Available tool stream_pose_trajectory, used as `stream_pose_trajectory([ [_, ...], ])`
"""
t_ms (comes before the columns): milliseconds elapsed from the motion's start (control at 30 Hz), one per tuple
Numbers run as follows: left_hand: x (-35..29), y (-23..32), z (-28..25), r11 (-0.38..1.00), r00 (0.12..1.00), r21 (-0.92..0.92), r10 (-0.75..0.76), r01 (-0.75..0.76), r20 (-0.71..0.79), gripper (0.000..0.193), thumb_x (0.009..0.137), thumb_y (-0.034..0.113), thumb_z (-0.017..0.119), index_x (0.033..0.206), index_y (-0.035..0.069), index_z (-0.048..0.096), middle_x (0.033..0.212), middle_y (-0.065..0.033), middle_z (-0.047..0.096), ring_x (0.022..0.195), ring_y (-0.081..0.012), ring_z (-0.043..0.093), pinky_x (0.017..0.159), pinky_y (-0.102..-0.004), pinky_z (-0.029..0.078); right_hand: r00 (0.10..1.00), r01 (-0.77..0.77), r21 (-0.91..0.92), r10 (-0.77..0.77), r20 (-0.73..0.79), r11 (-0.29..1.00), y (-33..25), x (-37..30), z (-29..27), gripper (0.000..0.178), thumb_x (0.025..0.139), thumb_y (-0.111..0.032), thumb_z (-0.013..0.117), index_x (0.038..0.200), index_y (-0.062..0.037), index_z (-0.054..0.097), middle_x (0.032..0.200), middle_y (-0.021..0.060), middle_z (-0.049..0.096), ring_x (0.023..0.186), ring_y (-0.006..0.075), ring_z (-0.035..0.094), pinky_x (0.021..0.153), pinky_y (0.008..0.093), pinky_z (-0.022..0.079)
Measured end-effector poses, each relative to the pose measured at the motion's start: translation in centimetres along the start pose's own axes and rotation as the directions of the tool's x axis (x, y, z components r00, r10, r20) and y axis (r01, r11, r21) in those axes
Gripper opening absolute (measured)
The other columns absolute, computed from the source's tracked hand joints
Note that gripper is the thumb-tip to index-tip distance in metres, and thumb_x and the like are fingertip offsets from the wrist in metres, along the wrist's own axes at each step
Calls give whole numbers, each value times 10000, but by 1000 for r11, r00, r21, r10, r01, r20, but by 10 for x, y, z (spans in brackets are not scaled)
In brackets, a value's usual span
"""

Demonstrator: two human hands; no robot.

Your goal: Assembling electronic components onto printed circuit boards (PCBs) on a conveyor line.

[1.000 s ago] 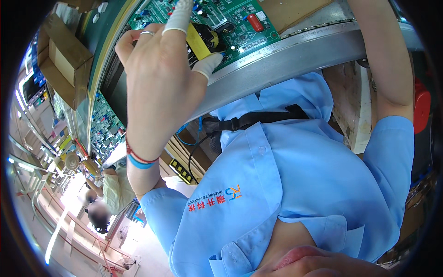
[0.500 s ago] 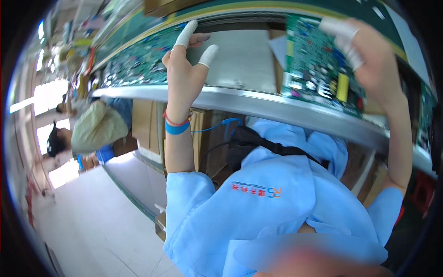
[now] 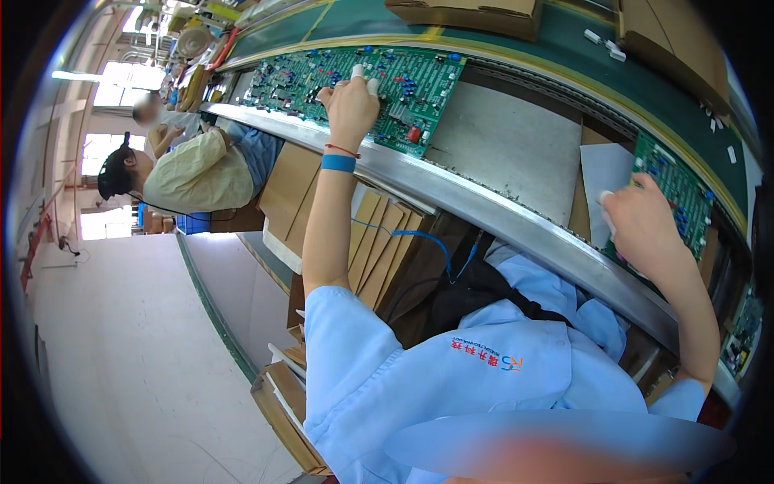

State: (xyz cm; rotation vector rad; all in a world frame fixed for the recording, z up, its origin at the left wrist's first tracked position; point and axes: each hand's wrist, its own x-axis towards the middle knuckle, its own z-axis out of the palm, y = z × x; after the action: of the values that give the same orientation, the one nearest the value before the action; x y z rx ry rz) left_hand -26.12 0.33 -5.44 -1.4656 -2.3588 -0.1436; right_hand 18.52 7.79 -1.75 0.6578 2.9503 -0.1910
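Observation:
My left hand (image 3: 352,106) rests over a long green circuit board (image 3: 282,85), with white covers on fingertips and a blue band on the wrist. Its fingers are bent down together among the components; whatever they pinch is hidden. At the right, my right hand (image 3: 642,222) is curled over the left edge of a second green circuit board (image 3: 676,181). A white-covered fingertip shows beside a white sheet (image 3: 603,173). What this hand holds, if anything, cannot be made out. Both boards lie along a metal rail (image 3: 492,192).
A green conveyor belt (image 3: 564,60) runs behind the boards, bearing cardboard boxes (image 3: 476,14) and small white parts. A grey plate (image 3: 508,137) lies between the boards. Folded cardboard (image 3: 375,242) and a blue coiled cord (image 3: 427,235) are below the rail. A seated co-worker (image 3: 197,173) is at left.
The view has shifted and turned. My left hand has come down from an open, raised pose onto the left board. My right hand has moved to the right board's left edge, its fingers now curled.

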Motion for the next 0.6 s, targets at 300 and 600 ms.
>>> stream_pose_trajectory([
  [300, -5, -4, 1, 992, 998, -115, -56, 56, 2, 476, 910, 287, 535, 1252, -43, 541, 885, -167, 708, 926, -334, 644, 892, -483, 277, 949, -305, 98, 311, -56, 947, 19, -69, 3, 177, 804, -44, 643, 974, 2, 649, 817, 157, 639, 848, 300, 603, 839, 397, 408],
  [600, -36, 79, -34, 963, 982, -226, 170, -148, 83, 457, 932, 280, 544, 1318, 38, 519, 925, -161, 702, 909, -321, 633, 915, -459, 303, 881, -460, 10, 458, -120, 888, 55, -119, 30, 179, 847, -57, 611, 1019, -12, 630, 837, 163, 629, 817, 339, 563, 806, 418, 414],
])
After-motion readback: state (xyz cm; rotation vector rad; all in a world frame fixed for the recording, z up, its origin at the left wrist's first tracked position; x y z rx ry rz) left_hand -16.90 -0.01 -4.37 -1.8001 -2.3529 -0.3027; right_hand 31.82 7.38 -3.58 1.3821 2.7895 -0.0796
